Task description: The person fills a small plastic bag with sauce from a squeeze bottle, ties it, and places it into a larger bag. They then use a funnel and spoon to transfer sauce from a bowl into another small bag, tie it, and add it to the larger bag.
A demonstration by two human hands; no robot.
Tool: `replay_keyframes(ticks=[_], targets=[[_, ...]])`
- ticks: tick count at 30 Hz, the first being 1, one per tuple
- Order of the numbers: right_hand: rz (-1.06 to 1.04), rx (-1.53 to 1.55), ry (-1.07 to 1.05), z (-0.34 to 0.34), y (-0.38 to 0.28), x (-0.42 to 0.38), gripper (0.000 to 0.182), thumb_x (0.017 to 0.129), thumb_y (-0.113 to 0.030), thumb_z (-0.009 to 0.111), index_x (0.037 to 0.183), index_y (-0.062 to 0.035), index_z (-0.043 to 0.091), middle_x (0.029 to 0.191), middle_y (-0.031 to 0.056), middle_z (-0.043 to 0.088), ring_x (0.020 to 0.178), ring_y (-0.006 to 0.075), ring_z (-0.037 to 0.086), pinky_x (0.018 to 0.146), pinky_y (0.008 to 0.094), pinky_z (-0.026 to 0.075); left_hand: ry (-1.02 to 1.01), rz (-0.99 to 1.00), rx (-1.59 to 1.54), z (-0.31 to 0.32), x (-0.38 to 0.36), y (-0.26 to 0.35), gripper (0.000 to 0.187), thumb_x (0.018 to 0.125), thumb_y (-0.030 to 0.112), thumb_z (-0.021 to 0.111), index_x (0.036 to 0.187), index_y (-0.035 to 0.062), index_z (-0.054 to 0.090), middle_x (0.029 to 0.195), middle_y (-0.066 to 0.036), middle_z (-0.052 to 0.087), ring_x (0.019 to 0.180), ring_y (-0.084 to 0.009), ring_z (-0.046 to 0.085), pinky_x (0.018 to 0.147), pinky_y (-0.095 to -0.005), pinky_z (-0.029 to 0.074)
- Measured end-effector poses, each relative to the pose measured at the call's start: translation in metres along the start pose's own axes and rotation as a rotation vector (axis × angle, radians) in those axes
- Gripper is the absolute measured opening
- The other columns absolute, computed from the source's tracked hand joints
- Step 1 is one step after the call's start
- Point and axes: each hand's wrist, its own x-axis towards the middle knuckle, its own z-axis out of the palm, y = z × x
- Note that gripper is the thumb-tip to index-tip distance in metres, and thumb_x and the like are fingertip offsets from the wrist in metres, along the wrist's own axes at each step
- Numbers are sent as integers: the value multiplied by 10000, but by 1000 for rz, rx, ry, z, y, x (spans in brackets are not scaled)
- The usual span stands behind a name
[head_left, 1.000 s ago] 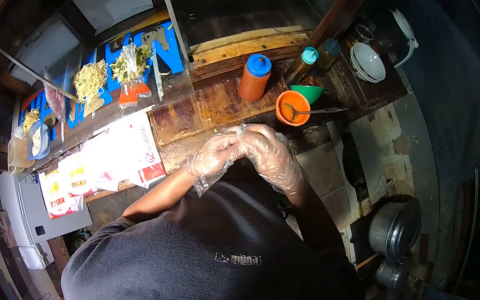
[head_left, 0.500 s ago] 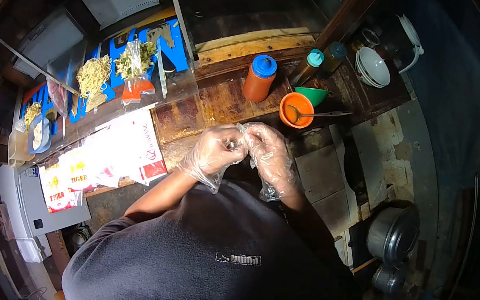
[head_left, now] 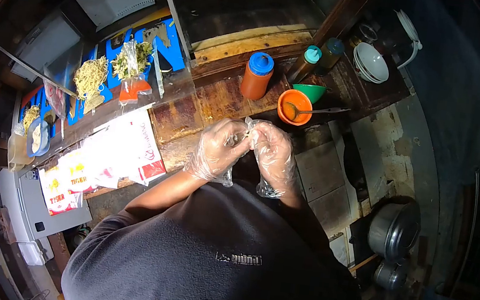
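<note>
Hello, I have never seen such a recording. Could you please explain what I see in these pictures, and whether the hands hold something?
There is no robot: these are a person's own hands, seen from above by a camera worn on the head. The left hand and right hand wear thin clear plastic gloves. Their fingers meet; whether they pinch anything besides plastic, I cannot tell. On the wooden counter stand an orange-red bottle with a blue cap and an orange bowl holding a spoon.
</note>
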Motion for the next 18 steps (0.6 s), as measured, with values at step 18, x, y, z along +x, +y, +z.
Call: replay_keyframes(ticks=[18], targets=[[527, 420, -54, 1, 24, -17, 116, 936, -70, 533, 832, -34, 571, 698, 0, 558, 584, 77, 488, 527, 224, 400, -51, 274, 15, 0, -11, -8, 232, 756, 58, 750, 962, 35, 647, 949, -127, 676, 817, -316, 661, 720, -386, 533]])
